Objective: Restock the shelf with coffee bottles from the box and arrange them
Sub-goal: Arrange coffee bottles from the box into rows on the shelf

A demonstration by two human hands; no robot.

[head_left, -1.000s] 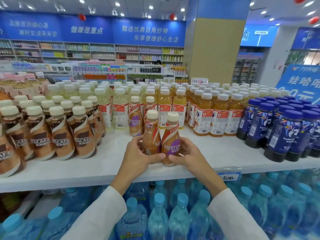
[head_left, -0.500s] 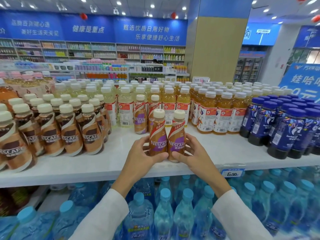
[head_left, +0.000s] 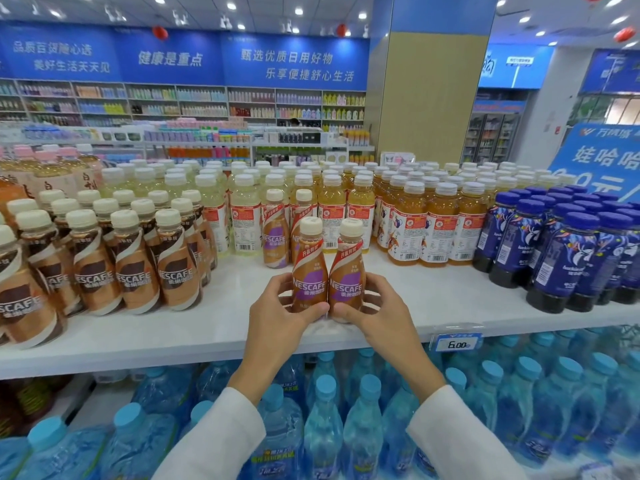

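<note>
Left hand (head_left: 282,315): wrapped round the left coffee bottle (head_left: 309,271), thumb across its base.
Right hand (head_left: 379,311): clasping the right coffee bottle (head_left: 347,273) the same way.
Change: both bottles have been turned since a second ago, so the labels now face front.
Position: the pair stand upright, touching, near the front edge of the white shelf (head_left: 173,336).
Writing: "NESCAFE" on both purple labels.
Behind: two more purple coffee bottles (head_left: 275,233).
Left: brown coffee bottles (head_left: 135,268), also "NESCAFE".
Price tag (head_left: 456,342): "6.00".

Bright ceiling spotlights, sharp, fisheye-bent edges
</note>
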